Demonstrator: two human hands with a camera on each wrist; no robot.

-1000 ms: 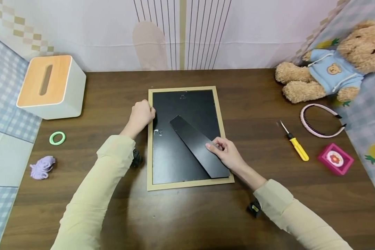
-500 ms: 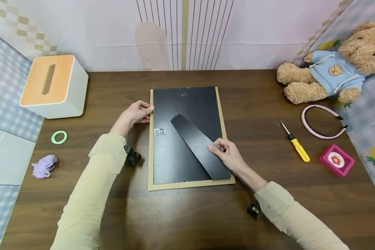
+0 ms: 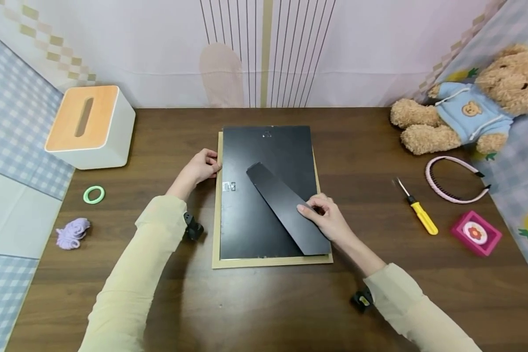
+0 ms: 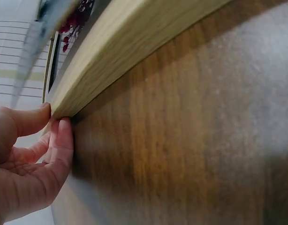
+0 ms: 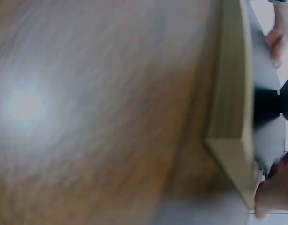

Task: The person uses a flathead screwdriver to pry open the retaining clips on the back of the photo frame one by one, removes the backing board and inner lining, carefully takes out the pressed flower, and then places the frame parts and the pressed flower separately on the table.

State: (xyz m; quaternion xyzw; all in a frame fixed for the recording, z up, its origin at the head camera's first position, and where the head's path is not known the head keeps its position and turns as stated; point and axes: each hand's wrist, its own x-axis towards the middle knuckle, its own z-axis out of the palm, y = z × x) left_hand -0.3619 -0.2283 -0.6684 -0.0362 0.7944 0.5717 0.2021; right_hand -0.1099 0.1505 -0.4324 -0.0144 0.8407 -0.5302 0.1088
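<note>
Black board [image 3: 246,215] with strut [image 3: 284,206], seemingly tilted above pale frame [image 3: 264,262].

On the dark wooden worktop [image 3: 251,310], the left hand [image 3: 199,167] holds the left edge of a picture frame [image 3: 264,263] and the right hand [image 3: 327,219] pinches the easel stand [image 3: 281,203] slanting across its black backing board [image 3: 244,227], with a tissue box [image 3: 94,146] to the left and a yellow screwdriver [image 3: 424,217] to the right.

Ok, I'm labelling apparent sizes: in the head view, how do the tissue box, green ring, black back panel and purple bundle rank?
Largest to smallest:
1. Black back panel
2. Tissue box
3. Purple bundle
4. Green ring
</note>
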